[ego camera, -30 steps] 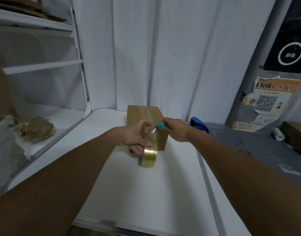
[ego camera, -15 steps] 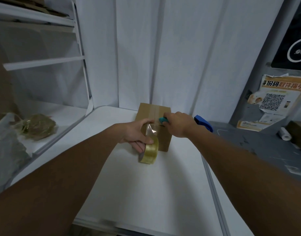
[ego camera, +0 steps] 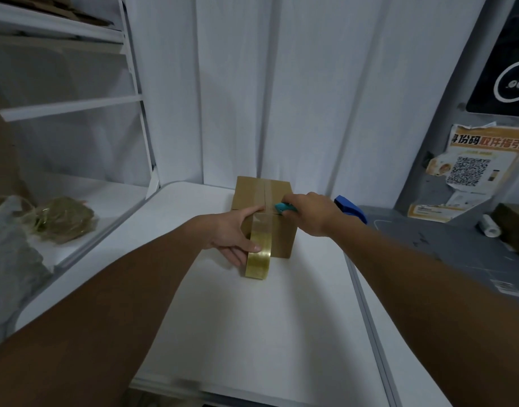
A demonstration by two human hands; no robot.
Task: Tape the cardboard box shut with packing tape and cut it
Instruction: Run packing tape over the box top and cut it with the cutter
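Left hand [ego camera: 233, 235] grips the tape roll [ego camera: 259, 255] against the box [ego camera: 277, 201] front — right hand [ego camera: 311, 212] clasps a teal cutter [ego camera: 283, 207] at the top edge.

Most of the teal cutter [ego camera: 284, 207] is hidden inside the right hand [ego camera: 312, 212], so its blade cannot be seen. Part of the tape roll [ego camera: 259, 254] is covered by the left hand [ego camera: 233, 233]. The blue tool [ego camera: 350, 207] is partly hidden behind the right wrist.

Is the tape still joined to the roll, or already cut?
Still joined, as far as shows: a clear strip runs from the tape roll in the left hand up over the cardboard box edge, where the right hand holds the teal cutter.
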